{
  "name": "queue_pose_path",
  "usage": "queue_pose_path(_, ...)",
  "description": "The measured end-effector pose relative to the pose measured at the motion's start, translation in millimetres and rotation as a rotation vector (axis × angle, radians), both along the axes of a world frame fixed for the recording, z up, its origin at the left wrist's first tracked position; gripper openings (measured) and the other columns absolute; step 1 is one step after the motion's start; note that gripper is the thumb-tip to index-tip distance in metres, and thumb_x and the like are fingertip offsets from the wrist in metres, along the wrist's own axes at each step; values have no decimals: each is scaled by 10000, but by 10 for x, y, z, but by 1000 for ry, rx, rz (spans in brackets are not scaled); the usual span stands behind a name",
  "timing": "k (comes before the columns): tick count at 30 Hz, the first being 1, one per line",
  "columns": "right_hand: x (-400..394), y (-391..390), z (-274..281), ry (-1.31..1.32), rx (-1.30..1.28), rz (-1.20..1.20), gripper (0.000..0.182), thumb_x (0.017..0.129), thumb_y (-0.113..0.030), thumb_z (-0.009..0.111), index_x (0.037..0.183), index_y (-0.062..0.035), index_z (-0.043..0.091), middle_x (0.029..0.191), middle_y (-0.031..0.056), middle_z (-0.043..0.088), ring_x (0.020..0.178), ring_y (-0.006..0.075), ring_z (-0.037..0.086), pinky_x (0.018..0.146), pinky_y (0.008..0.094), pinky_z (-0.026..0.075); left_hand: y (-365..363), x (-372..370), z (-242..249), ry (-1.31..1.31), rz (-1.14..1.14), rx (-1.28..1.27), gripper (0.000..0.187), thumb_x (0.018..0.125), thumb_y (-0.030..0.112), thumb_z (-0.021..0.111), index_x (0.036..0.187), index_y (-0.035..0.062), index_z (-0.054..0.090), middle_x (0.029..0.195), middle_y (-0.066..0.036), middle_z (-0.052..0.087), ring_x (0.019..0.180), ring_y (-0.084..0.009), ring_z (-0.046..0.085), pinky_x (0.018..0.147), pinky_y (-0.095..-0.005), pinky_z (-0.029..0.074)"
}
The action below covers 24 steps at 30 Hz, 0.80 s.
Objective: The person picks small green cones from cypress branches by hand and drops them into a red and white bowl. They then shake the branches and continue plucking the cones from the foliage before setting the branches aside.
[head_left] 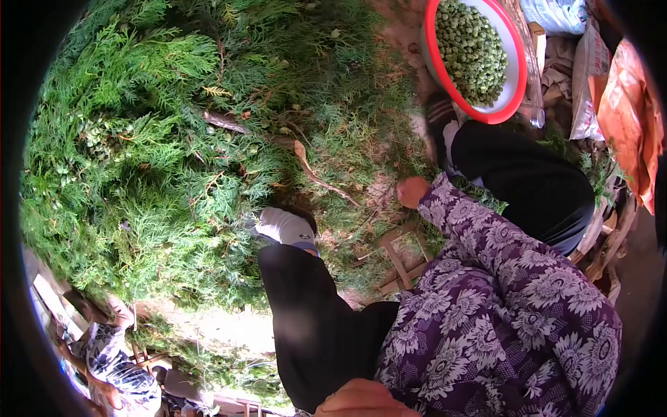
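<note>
My right hand [413, 191], at the end of a purple floral sleeve [479, 222], is closed near the ground between my legs. What its fingers hold, if anything, is hidden. Thin twigs and green sprigs lie beside it. At the bottom edge my left hand [365, 399] shows only in part, close to my black trousers and sleeve; its fingers cannot be made out. A large heap of green conifer branches [153, 181] fills the left and top. A forked stick [319, 177] lies on the litter between the heap and my right hand.
A red-rimmed basin [513, 69] of small green cones stands at the upper right, near sacks [590, 83] and orange cloth [629, 111]. A small wooden frame [403, 260] lies between my legs. Another person [121, 365] sits at the lower left.
</note>
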State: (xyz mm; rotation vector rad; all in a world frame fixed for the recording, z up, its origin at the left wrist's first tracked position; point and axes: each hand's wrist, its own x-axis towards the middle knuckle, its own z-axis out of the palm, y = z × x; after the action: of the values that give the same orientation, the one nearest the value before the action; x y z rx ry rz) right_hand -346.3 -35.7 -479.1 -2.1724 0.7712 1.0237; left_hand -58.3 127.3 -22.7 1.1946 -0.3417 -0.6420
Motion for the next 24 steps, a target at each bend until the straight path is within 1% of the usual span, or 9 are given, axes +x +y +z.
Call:
queue_pose_path(1, -202, 54, -210, 144, -63, 342, 176, 745, -218, 578, 721, -49, 619, 722, 170, 582, 690, 329, 568, 621, 450, 465, 15, 6, -6, 2, 4, -2, 188, 843, 156, 550, 831, -31, 536, 719, -163, 585, 592, -243, 555, 477, -323, 415)
queue_pose_path(2, -146, 3, 45, 147, -63, 347, 176, 745, -218, 578, 721, -49, 619, 722, 170, 582, 690, 329, 568, 621, 450, 465, 38, 10, -14, 7, 1, -11, 182, 842, 151, 548, 835, -30, 535, 724, -164, 585, 592, -243, 554, 479, -324, 412)
queue_pose_path(4, 212, -194, 965, 10, 54, -119, 205, 715, -185, 636, 814, -13, 585, 724, 185, 587, 703, 332, 582, 612, 449, 447, 80, 8, -25, 18, 2, -17, 176, 841, 146, 546, 839, -30, 535, 729, -164, 585, 591, -243, 554, 482, -325, 410)
queue_pose_path(5, 245, -188, 1014, 14, 56, -119, 205, 715, -185, 636, 814, -13, 585, 724, 185, 587, 703, 332, 582, 612, 449, 447, 101, 9, -26, 22, -15, -23, 169, 840, 140, 544, 843, -29, 535, 734, -165, 585, 591, -243, 553, 484, -326, 408)
queue_pose_path(7, 385, -192, 1015, -149, -93, -410, 258, 698, -186, 660, 860, -2, 579, 725, 183, 591, 690, 330, 586, 619, 428, 459, 90, 8, -17, 19, -35, -36, 161, 839, 133, 542, 846, -28, 535, 739, -166, 586, 592, -243, 553, 487, -327, 406)
queue_pose_path(11, 499, -147, 880, -136, -157, -291, 282, 695, -190, 672, 877, 1, 572, 726, 178, 593, 669, 323, 588, 606, 408, 464, 59, 18, 1, 17, -11, -10, 163, 841, 135, 544, 850, -27, 538, 737, -164, 586, 592, -240, 553, 490, -323, 409)
queue_pose_path(17, 330, -220, 877, -178, -72, -428, 233, 667, -155, 676, 837, -29, 578, 667, 160, 582, 657, 320, 586, 587, 409, 459, 50, 59, 3, 41, -18, -6, 171, 845, 146, 548, 854, -25, 543, 725, -160, 590, 590, -238, 553, 492, -319, 410)
queue_pose_path(19, 143, -280, 843, -79, -5, -70, 206, 644, -138, 666, 810, -47, 585, 661, 158, 577, 651, 329, 579, 583, 416, 456, 21, 64, 11, 55, -11, -12, 171, 846, 147, 548, 853, -24, 545, 721, -160, 591, 590, -239, 553, 492, -319, 410)
queue_pose_path(24, -22, -132, 887, -33, -44, -44, 194, 626, -155, 660, 771, -49, 586, 678, 161, 576, 638, 335, 565, 572, 432, 452, 45, 47, -5, 51, -28, -10, 167, 840, 145, 552, 839, -22, 546, 718, -159, 591, 587, -243, 552, 493, -321, 410)
